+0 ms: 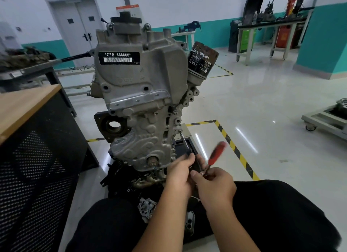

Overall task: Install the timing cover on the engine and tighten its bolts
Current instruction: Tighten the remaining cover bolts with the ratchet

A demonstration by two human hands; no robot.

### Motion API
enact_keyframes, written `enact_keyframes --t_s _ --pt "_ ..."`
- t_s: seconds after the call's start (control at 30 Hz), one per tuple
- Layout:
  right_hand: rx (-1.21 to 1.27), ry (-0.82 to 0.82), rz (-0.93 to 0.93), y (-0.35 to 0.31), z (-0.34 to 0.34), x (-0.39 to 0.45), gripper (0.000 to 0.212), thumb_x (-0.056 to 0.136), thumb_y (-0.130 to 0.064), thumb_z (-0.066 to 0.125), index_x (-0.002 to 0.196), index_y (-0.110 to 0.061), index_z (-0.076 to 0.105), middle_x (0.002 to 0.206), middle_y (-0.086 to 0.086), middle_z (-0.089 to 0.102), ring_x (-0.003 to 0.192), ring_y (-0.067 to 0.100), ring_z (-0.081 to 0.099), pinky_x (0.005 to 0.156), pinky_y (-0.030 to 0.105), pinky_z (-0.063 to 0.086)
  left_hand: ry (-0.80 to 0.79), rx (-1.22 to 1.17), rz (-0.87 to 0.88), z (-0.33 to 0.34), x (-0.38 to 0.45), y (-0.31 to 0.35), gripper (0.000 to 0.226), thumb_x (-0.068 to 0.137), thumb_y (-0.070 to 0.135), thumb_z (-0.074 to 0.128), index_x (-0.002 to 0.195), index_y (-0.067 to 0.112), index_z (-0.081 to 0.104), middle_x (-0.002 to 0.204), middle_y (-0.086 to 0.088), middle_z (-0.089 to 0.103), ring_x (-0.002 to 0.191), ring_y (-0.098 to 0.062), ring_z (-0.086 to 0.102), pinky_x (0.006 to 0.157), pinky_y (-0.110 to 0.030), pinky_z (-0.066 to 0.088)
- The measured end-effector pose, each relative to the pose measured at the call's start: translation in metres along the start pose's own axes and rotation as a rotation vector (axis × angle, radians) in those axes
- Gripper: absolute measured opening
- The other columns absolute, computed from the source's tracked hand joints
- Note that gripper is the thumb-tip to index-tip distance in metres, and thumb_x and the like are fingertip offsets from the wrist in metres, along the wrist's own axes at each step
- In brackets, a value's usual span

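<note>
Head view looks down on an engine point(142, 93) standing upright on the floor in front of the seated person, with the timing cover point(144, 139) already laid against its near face, running from the labelled upper housing down to the crank stub near the bottom. An oil filter point(202, 60) juts out at the upper right of the block, and a wood-topped table point(24, 105) with a perforated dark side stands to the left.

Down the cover's right edge runs a column of bolt bosses. A bolt point(180, 131) sits at one of these, and a slim tool shaft point(185, 140) reaches from it down and to the right, toward the hands. That slanted line is the tool's long axis: the bolt lies up and to the left of the grip, the handle end low and nearer the person.

Left hand point(180, 169) is the closer of the two to the engine; its fingers are curled round the lower part of the shaft, steadying it. Right hand point(212, 182) sits just beside it, touching or nearly so, fingers pinched on the red handle point(216, 154), which is motion-blurred and stands out sideways from the shaft, so it is probably being swung to turn the bolt.

My reading is that tightening is under way on this right-edge bolt, and that keeping the shaft in line with the bolt matters most, since a tilt could let the tip slip off.
</note>
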State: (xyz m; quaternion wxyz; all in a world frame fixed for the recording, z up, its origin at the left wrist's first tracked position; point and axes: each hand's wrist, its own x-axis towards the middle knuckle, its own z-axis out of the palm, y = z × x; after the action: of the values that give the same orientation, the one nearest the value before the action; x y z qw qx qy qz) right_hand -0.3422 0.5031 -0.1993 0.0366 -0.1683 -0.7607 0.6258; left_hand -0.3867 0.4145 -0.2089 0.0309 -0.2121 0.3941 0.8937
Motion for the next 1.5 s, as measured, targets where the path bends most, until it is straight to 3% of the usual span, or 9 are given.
enact_keyframes --t_s 0.2,0.37,0.43,0.6,0.83,0.97,1.13,1.37,1.5 --pt "0.93 -0.296 0.553 -0.018 -0.007 0.0 0.025 0.099 -0.037 0.067 0.092 -0.014 0.074 0.059 0.007 0.062 0.038 0.008 0.045 0.035 0.02 0.036 -0.031 0.06 -0.1 0.0 -0.005 0.008 0.027 0.099 0.024 0.062 0.106 0.0 0.074 0.095 -0.018 0.075 0.046 -0.023 0.062 0.038 -0.025 0.049" --pt "0.162 -0.005 0.015 -0.015 -0.013 0.007 0.028 0.082 -0.034 0.084 0.066 -0.022 0.065 0.056 -0.008 0.065 0.049 0.001 0.061 0.042 0.009 0.037 0.016 0.081 0.081 0.004 -0.004 0.002 0.011 0.095 0.007 0.066 0.099 0.001 0.074 0.09 -0.019 0.073 0.066 -0.027 0.07 0.054 -0.033 0.057" --pt "0.25 0.004 -0.019 -0.016 -0.006 0.004 0.024 0.08 -0.033 0.085 0.069 -0.024 0.066 0.058 -0.008 0.066 0.058 -0.006 0.062 0.046 0.006 0.04 -0.003 0.052 0.044 0.004 -0.005 0.002 0.01 0.092 0.01 0.069 0.095 0.003 0.075 0.088 -0.016 0.075 0.069 -0.026 0.072 0.061 -0.034 0.059" --pt "1.022 -0.307 0.571 -0.022 -0.01 0.002 0.02 0.101 -0.031 0.065 0.097 -0.013 0.075 0.064 0.009 0.067 0.04 0.008 0.051 0.037 0.017 0.041 -0.081 0.116 -0.078 0.005 -0.008 0.006 0.035 0.1 0.027 0.06 0.076 0.015 0.081 0.091 -0.009 0.078 0.041 -0.015 0.057 0.036 -0.021 0.044" --pt "0.353 0.002 0.122 -0.014 -0.006 0.005 0.024 0.085 -0.034 0.082 0.071 -0.02 0.069 0.059 -0.004 0.069 0.052 0.01 0.063 0.048 0.024 0.05 -0.026 0.099 -0.019 0.007 -0.008 0.002 0.02 0.097 0.021 0.066 0.086 0.008 0.076 0.089 -0.016 0.074 0.068 -0.026 0.072 0.063 -0.035 0.06" --pt "1.097 -0.322 0.661 -0.024 -0.012 0.004 0.024 0.099 -0.03 0.068 0.109 -0.009 0.074 0.063 0.011 0.065 0.041 0.01 0.053 0.037 0.019 0.043 -0.034 0.13 -0.053 0.006 -0.014 0.004 0.022 0.097 0.026 0.066 0.094 0.007 0.077 0.079 -0.014 0.072 0.041 -0.016 0.056 0.038 -0.022 0.047" --pt "0.38 -0.038 0.144 -0.021 -0.013 0.007 0.014 0.082 -0.025 0.084 0.079 -0.015 0.075 0.062 -0.002 0.071 0.051 0.007 0.064 0.046 0.015 0.045 -0.031 0.112 0.054 0.012 -0.015 0.001 0.022 0.1 0.018 0.06 0.091 0.003 0.074 0.085 -0.018 0.074 0.069 -0.029 0.069 0.066 -0.04 0.059" --pt "1.086 -0.284 0.627 -0.028 -0.021 0.009 0.021 0.1 -0.026 0.066 0.102 -0.005 0.068 0.064 0.013 0.065 0.041 0.009 0.056 0.036 0.017 0.044 -0.047 0.112 0.001 0.01 -0.013 0.002 0.026 0.101 0.018 0.059 0.116 -0.001 0.069 0.07 -0.014 0.069 0.042 -0.017 0.057 0.037 -0.023 0.046" --pt "0.149 -0.034 -0.012 -0.018 -0.022 0.015 0.017 0.087 -0.026 0.08 0.075 -0.016 0.072 0.061 -0.002 0.069 0.056 0.014 0.067 0.05 0.022 0.048 -0.084 0.05 0.029 0.014 -0.014 -0.002 0.024 0.103 0.015 0.054 0.095 0.006 0.075 0.087 -0.019 0.076 0.062 -0.027 0.07 0.053 -0.032 0.055"
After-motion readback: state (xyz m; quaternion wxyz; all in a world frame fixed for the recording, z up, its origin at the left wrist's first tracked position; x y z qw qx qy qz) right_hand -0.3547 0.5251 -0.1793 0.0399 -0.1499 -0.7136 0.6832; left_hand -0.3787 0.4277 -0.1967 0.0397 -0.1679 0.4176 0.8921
